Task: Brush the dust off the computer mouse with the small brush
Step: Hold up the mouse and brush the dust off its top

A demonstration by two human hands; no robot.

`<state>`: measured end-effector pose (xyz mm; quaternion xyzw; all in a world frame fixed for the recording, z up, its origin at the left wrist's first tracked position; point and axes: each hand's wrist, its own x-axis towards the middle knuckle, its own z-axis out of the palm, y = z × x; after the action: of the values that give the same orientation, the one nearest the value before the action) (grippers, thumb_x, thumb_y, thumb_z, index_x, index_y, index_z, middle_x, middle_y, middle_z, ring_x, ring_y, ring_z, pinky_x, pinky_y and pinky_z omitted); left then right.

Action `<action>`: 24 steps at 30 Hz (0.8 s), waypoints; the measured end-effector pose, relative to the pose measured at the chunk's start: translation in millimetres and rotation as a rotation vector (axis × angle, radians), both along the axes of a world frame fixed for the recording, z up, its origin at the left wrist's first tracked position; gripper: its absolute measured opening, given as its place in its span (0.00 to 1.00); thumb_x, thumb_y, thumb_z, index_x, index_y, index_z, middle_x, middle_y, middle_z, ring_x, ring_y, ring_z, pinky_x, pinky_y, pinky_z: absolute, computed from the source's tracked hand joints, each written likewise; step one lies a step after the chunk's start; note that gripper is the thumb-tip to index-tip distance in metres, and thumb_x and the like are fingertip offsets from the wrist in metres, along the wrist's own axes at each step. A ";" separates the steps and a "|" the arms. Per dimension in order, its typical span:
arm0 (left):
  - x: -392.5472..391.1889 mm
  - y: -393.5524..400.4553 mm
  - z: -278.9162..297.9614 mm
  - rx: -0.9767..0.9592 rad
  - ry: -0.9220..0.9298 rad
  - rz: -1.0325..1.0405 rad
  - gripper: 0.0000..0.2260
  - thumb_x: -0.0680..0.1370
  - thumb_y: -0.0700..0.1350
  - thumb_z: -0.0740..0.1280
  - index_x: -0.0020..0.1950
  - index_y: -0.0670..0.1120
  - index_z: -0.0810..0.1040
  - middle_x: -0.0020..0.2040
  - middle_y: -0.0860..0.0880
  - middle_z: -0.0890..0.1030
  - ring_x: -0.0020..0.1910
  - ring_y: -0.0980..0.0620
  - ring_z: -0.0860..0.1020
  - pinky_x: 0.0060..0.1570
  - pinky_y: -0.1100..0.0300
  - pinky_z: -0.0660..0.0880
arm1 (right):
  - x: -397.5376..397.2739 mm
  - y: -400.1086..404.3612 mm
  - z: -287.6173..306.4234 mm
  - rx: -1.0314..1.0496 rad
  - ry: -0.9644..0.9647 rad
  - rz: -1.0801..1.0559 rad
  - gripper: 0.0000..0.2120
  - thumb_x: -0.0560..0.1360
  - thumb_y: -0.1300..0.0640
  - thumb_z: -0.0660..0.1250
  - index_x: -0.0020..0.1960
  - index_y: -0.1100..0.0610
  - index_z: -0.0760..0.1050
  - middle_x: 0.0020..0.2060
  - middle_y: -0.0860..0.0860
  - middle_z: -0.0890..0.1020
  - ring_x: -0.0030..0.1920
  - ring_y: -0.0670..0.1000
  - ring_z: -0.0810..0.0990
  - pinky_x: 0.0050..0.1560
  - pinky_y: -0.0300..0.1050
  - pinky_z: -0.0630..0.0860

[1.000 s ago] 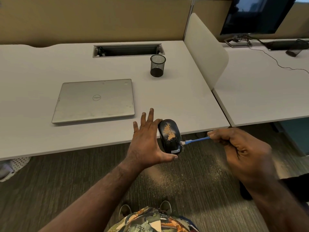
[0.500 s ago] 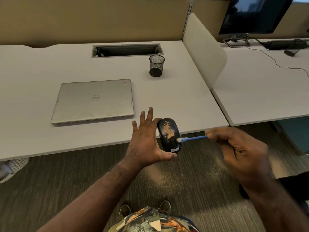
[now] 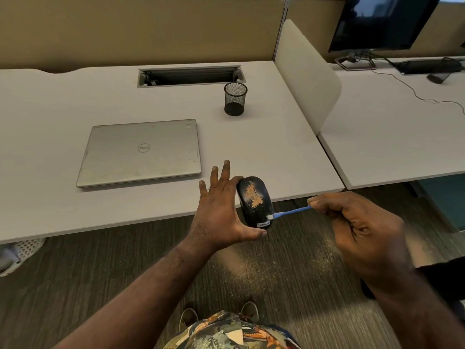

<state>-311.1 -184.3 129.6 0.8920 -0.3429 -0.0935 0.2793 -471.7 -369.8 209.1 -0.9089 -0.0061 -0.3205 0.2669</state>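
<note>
Mouse (image 3: 255,201) in left hand (image 3: 219,212); right hand (image 3: 362,227) holds brush (image 3: 289,212).

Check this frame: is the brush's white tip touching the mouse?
Touching. In the head view the small brush lays its white tip against the lower right edge of the mouse, with no gap visible between them.

The laptop (image 3: 141,151) lies on the desk (image 3: 37,109), the mesh cup (image 3: 235,98) behind-right, perhaps empty.

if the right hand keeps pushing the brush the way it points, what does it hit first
The right hand aims the small brush leftward; its white tip already meets the computer mouse, near the lower edge, held by the left hand.
</note>
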 end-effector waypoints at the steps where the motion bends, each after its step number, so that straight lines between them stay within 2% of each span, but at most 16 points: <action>1: 0.4 0.4 0.3 0.001 -0.001 0.002 0.58 0.55 0.75 0.69 0.78 0.52 0.54 0.80 0.54 0.35 0.77 0.53 0.33 0.73 0.47 0.33 | -0.4 -0.1 0.5 0.022 0.002 -0.008 0.10 0.77 0.63 0.63 0.50 0.64 0.82 0.46 0.51 0.84 0.51 0.43 0.82 0.57 0.34 0.77; 5: -0.4 -0.2 1.5 0.001 -0.011 0.000 0.58 0.56 0.75 0.70 0.78 0.51 0.54 0.80 0.53 0.35 0.77 0.53 0.32 0.73 0.48 0.32 | 1.1 6.2 1.8 0.140 -0.012 -0.032 0.05 0.77 0.65 0.70 0.51 0.63 0.83 0.45 0.50 0.85 0.49 0.43 0.84 0.52 0.35 0.79; 12: -4.0 -3.1 2.8 0.005 -0.048 -0.011 0.56 0.58 0.73 0.72 0.78 0.51 0.54 0.80 0.53 0.35 0.77 0.53 0.31 0.73 0.48 0.32 | 8.1 30.5 -5.0 0.233 0.076 -0.048 0.09 0.73 0.60 0.71 0.53 0.56 0.82 0.46 0.45 0.84 0.46 0.39 0.84 0.45 0.32 0.80; 18: -3.5 -1.7 2.2 0.012 -0.041 -0.004 0.57 0.56 0.75 0.69 0.78 0.52 0.54 0.80 0.53 0.35 0.77 0.53 0.31 0.73 0.48 0.32 | 5.4 26.3 -4.5 0.282 0.064 -0.119 0.10 0.73 0.59 0.71 0.55 0.55 0.81 0.47 0.42 0.83 0.47 0.39 0.84 0.46 0.31 0.79; 24: -3.2 -1.9 0.7 0.015 -0.035 -0.005 0.57 0.56 0.75 0.69 0.78 0.51 0.54 0.80 0.54 0.34 0.77 0.53 0.31 0.73 0.47 0.33 | 4.4 20.9 -3.5 0.364 0.035 -0.158 0.11 0.73 0.59 0.72 0.55 0.56 0.81 0.46 0.45 0.84 0.46 0.41 0.85 0.47 0.33 0.80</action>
<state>-314.3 -186.1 130.3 0.8947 -0.3495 -0.0812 0.2662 -467.3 -348.9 205.7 -0.8487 0.1280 -0.3207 0.4006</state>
